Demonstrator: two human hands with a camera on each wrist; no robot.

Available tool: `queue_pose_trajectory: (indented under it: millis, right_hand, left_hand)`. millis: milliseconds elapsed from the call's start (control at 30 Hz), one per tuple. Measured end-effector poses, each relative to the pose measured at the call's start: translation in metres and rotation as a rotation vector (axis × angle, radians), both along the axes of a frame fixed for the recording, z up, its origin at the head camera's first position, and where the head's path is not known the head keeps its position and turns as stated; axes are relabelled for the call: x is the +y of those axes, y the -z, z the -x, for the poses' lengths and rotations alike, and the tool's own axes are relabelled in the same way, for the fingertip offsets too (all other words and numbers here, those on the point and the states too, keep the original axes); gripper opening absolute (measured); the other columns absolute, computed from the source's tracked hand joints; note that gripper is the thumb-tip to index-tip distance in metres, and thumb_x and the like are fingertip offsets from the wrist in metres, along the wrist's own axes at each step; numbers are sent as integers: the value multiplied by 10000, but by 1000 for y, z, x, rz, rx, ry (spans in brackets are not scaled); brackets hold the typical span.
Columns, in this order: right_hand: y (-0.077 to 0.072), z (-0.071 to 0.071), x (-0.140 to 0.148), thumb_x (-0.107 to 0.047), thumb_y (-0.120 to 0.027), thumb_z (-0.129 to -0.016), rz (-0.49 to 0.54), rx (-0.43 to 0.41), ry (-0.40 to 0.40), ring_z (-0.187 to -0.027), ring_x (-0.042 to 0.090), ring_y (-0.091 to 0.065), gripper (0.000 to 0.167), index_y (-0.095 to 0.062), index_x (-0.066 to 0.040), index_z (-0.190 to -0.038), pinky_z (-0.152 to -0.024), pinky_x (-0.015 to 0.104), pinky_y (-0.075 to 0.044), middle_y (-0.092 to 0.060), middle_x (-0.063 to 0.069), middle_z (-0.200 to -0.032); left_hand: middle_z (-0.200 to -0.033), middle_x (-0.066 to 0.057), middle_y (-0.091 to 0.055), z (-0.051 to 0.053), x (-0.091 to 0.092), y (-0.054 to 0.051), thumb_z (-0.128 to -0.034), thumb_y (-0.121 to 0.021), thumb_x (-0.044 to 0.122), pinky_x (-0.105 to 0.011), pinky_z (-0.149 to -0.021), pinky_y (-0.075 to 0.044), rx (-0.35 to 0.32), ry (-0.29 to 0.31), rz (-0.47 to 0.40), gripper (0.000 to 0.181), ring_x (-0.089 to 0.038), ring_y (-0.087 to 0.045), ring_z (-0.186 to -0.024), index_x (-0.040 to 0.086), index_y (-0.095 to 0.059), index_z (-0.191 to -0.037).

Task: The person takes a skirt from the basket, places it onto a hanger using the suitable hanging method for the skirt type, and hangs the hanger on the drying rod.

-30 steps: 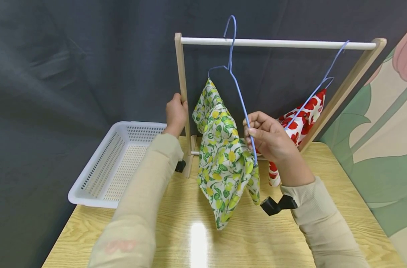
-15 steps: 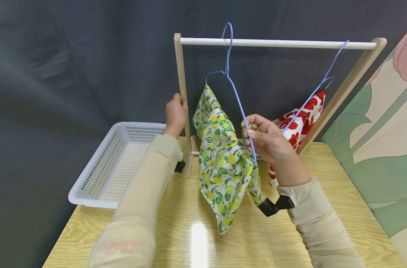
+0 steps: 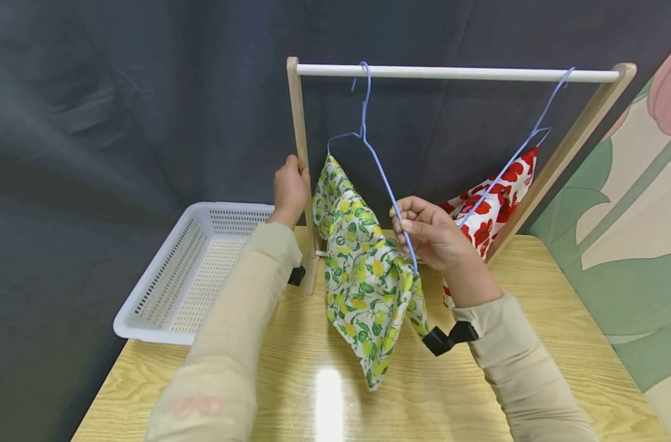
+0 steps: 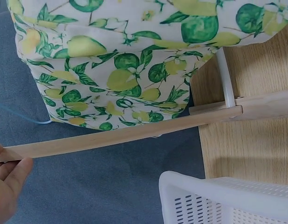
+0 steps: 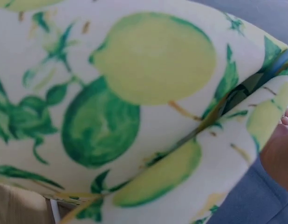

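My right hand (image 3: 426,230) pinches the sloping arm of a blue wire hanger (image 3: 380,169) between thumb and fingers. The hanger's hook now loops over the white rod (image 3: 451,73) of a wooden rack. Draped from that hanger is a white cloth with a lemon print (image 3: 363,276), its lower corner hanging above the table. My left hand (image 3: 291,189) grips the rack's left wooden post (image 3: 298,116); in the left wrist view its fingertips close round the post (image 4: 111,136). The lemon cloth (image 5: 148,60) fills most of the right wrist view and partly hides the right hand.
A second blue hanger (image 3: 550,104) with a red-and-white printed cloth (image 3: 512,181) hangs at the rod's right end. A white perforated plastic basket (image 3: 153,264) stands left of the rack on the wooden table (image 3: 423,393). Dark curtain (image 3: 147,92) hangs behind.
My right hand has lowered the hanger and shifted it slightly left, bringing its hook from above the rod down onto it. The lemon cloth moved along. The left hand stays on the post.
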State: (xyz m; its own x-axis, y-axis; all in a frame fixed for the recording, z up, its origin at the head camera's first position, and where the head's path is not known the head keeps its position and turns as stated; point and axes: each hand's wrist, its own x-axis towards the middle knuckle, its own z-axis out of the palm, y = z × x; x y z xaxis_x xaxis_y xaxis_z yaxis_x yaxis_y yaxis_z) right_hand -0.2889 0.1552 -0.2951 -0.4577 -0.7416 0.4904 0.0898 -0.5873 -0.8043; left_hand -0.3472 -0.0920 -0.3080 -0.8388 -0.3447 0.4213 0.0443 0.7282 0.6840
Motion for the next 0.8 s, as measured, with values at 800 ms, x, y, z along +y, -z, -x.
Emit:
queue_pose_trajectory:
  millis: [800]
  right_hand:
    - [-9,-3,26,54,-474,-845,-494,196,543,-586,100,-495,174,-551,-86,-914,-515,189,-437,-545,37,-753]
  left_hand:
    - [-857,-138,-570,-3,0,2,-898,-453,169,-336,-618,-439,19,6,-1,150,-257,-545,-740,30,-490,-939]
